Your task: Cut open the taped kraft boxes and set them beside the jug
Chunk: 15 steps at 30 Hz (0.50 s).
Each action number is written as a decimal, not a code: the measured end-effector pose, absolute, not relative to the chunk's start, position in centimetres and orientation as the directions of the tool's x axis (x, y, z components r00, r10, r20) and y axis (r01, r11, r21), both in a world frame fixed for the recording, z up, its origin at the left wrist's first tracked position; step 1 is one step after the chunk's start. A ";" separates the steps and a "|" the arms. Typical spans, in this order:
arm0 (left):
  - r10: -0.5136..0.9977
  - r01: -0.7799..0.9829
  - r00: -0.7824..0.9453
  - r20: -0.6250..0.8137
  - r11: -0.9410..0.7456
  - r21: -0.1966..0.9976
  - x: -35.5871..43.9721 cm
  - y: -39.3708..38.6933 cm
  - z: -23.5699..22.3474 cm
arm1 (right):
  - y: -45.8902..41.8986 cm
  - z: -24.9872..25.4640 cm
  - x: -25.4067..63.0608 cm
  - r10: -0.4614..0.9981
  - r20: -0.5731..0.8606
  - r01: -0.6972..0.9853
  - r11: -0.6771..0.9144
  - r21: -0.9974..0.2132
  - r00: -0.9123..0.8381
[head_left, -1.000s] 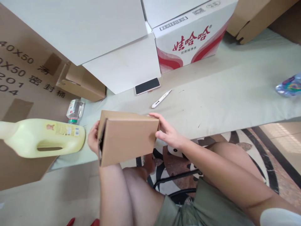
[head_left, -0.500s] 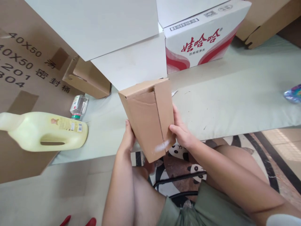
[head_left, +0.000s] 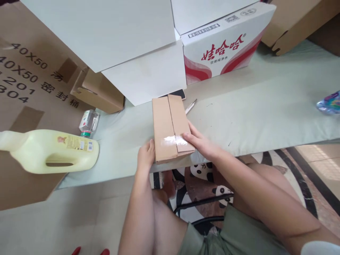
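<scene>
A small brown cardboard box (head_left: 164,118) rests near the front edge of the cloth-covered table (head_left: 120,147), a strip of clear tape across its near end. My left hand (head_left: 146,154) presses against its left side, fingers partly hidden behind it. From the right, my right hand (head_left: 200,141) grips the box, thumb on the top near the tape. Just beyond the box's right side lies a utility knife (head_left: 191,106). A dark phone-like object (head_left: 181,94) shows partly behind the box.
White cartons (head_left: 148,72) and a red-and-white water carton (head_left: 220,56) stand at the back. To the left are a pale yellow jug (head_left: 32,152), a clear bottle (head_left: 90,122) and large brown cardboard (head_left: 23,117). A shiny colourful packet (head_left: 329,102) lies far right.
The box has gone from tilted up in both hands to lying flatter on the table. Its taped end is now more visible, and the knife and dark object behind it have come into view.
</scene>
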State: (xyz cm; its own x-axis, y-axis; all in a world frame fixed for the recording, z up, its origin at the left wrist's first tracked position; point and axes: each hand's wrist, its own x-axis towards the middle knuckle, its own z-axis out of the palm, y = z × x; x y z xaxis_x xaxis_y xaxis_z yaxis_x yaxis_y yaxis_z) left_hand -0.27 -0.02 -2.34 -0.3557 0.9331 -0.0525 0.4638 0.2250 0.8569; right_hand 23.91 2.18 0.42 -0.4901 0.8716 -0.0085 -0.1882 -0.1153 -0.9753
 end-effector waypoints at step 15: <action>0.939 0.019 -0.286 0.189 -0.192 0.981 2.9 -0.9 0.2 | 1.9 -0.4 23.4 0.894 0.349 -0.082 0.340 -0.937 -0.280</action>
